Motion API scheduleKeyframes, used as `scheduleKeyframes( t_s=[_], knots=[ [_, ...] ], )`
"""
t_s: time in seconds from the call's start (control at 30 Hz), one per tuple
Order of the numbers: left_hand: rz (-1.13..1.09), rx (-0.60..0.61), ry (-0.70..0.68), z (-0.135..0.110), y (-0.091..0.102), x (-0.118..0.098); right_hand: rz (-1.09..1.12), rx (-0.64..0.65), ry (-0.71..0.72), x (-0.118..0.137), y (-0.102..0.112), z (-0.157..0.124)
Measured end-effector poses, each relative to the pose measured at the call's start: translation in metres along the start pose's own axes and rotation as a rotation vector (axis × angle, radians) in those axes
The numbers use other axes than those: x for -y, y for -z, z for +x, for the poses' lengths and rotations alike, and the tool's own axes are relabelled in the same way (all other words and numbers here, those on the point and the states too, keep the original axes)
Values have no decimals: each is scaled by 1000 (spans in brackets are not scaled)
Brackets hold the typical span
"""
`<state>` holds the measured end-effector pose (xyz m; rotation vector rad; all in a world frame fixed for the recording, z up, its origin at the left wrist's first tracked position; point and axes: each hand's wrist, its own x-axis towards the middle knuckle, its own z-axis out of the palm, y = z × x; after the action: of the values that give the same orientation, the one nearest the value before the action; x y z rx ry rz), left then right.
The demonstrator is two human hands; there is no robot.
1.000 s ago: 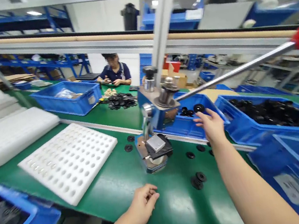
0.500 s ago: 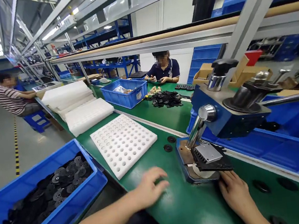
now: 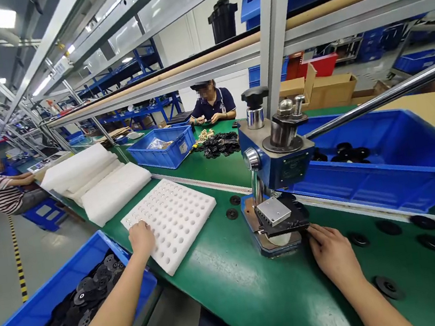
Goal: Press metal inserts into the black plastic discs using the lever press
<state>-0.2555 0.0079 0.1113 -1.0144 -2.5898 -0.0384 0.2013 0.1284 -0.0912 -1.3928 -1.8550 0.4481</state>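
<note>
My left hand [image 3: 142, 238] reaches to the left edge of a white foam tray [image 3: 183, 205] with rows of round holes. Its fingers are pinched together over a hole, and whatever they hold is hidden. Small shiny pieces sit in some of the tray's far-left holes. At the hand press [image 3: 277, 160], my right hand [image 3: 333, 252] is closed at the near right corner of a black plate [image 3: 291, 224], its fingertips partly hidden. On that plate, under the press head, lies a silver metal block [image 3: 273, 210].
Black discs [image 3: 389, 287] lie right of my right hand, and two small ones [image 3: 231, 214] left of the press. A blue bin [image 3: 102, 236] of black discs stands at left, another blue bin [image 3: 365, 180] behind the press. The press lever [image 3: 386, 93] extends right. A co-worker [image 3: 213, 104] sits opposite.
My left hand has moved left and forward from the bare table to the foam tray, and its fingers have closed. My right hand stays by the black plate. The camera view has turned right.
</note>
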Motion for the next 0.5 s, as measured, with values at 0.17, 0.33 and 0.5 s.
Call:
scheduleKeyframes(
  t_s=[0.17, 0.33, 0.5],
  knots=[
    [-73, -23, -13, 0, -18, 2, 114, -198, -222, 12, 26, 2],
    [-239, -57, 52, 7, -31, 11, 343, -41, -434, 27, 65, -8],
    [-419, -160, 164, 5, -31, 8, 528, 210, -349, 31, 62, -37]
  ],
)
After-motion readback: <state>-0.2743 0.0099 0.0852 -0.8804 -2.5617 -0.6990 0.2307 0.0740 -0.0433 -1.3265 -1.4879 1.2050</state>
